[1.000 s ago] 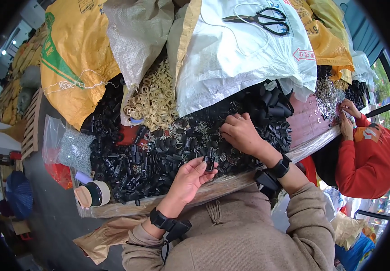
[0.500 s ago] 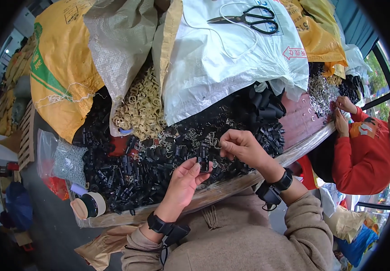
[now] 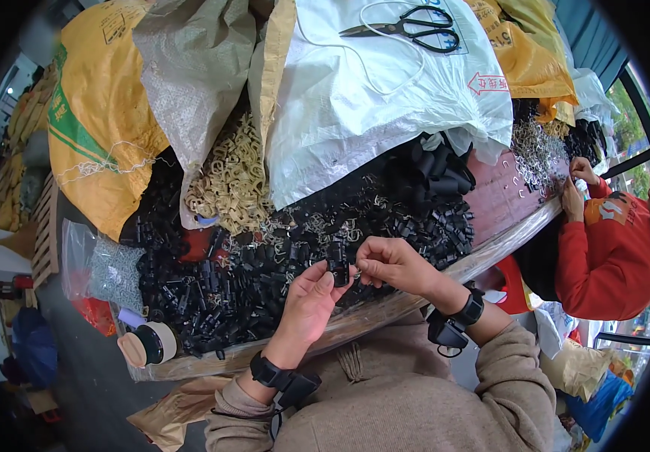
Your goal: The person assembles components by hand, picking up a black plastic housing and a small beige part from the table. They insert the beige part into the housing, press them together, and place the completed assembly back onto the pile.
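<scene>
Between thumb and fingers, my left hand (image 3: 314,295) holds a small black plastic part (image 3: 338,270) upright over the table's front side. Close to its right side is my right hand (image 3: 393,265), thumb and forefinger pinched together. What sits in that pinch is too small to make out. Beneath both hands spreads a heap of similar black plastic parts (image 3: 227,290), with small metal clips (image 3: 325,226) scattered among them. Behind them, beige curved pieces (image 3: 236,181) spill from a sack.
A white sack (image 3: 385,113) bearing black scissors (image 3: 415,30) covers the back, beside yellow sacks (image 3: 102,98). At the front left stand a lidded jar (image 3: 148,343) and a clear bag of small grey pieces (image 3: 116,273). A co-worker in red (image 3: 604,256) handles metal clips at the right.
My right hand has come down and left, from above the metal clips to beside the black part. My left hand keeps its hold, nearly still.
</scene>
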A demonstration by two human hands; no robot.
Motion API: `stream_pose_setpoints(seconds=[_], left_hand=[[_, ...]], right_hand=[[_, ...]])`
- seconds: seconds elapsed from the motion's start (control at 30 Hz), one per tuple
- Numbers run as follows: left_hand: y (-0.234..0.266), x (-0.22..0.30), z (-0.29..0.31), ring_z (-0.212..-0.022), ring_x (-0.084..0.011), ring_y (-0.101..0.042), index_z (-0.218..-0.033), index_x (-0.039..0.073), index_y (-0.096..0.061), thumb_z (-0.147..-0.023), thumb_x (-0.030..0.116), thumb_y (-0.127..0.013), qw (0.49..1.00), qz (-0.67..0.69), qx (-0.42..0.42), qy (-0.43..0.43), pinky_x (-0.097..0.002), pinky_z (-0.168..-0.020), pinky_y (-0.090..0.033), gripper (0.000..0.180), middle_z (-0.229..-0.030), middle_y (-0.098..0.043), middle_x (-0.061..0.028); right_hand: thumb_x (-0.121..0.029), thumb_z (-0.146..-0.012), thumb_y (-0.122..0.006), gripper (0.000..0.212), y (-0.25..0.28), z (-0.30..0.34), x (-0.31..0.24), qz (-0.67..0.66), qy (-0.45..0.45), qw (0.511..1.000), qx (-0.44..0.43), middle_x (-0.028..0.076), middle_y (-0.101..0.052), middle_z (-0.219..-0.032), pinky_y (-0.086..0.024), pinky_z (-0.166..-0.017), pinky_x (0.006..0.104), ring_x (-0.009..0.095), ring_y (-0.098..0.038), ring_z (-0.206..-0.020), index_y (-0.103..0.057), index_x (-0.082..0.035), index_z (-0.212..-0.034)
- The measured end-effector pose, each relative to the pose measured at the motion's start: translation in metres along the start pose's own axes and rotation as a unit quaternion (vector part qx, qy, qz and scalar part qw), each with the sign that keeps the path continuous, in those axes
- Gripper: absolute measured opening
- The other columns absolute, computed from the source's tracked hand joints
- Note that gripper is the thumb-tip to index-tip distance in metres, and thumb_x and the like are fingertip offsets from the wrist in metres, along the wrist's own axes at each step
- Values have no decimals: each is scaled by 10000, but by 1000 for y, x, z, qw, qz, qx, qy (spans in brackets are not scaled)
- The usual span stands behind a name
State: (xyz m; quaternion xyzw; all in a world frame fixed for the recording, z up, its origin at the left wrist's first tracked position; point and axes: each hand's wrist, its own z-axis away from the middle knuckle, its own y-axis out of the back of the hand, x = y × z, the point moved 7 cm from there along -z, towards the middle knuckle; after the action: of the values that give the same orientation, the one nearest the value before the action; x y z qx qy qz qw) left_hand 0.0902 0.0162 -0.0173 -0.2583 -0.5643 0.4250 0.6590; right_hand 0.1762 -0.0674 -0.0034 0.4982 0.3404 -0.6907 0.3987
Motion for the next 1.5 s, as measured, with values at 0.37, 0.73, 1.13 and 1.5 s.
stream_pose_setpoints(seconds=[0.37,0.73,1.13,1.5], left_hand=[[2,-3,2,-963,-214,-523,-1005,16,-525,-809,158,-533,1000,15,16,16,-332,-855,-411,242,-1013,-552,-140],[-2,-13,10,-933,-220,-535,-1011,10,-522,-814,111,-511,1000,2,20,17,-334,-830,-425,222,-992,-561,-125],[-3,-12,3,-896,-232,-541,-1035,-18,-491,-807,187,-529,996,22,19,85,-312,-759,-455,308,-959,-564,-133],[-7,-20,10,-887,-244,-550,-1061,-14,-473,-823,161,-505,994,22,18,108,-294,-743,-465,297,-971,-558,-136]], right_hand=[[-173,-851,-486,148,2,1,4,-34,-3,999,-25,22,-563,-707,-397,-491,169,47,-497,-569,-478,-31,-809],[-157,-844,-489,127,-2,19,-5,-24,55,997,57,2,-542,-683,-369,-468,166,37,-452,-536,-473,-43,-790],[-149,-843,-491,116,5,16,1,-122,101,987,14,-16,-514,-710,-364,-520,179,29,-424,-587,-478,-34,-833],[-119,-848,-474,104,2,29,-7,-21,102,994,29,-24,-470,-696,-363,-540,196,38,-416,-610,-460,-25,-805]])
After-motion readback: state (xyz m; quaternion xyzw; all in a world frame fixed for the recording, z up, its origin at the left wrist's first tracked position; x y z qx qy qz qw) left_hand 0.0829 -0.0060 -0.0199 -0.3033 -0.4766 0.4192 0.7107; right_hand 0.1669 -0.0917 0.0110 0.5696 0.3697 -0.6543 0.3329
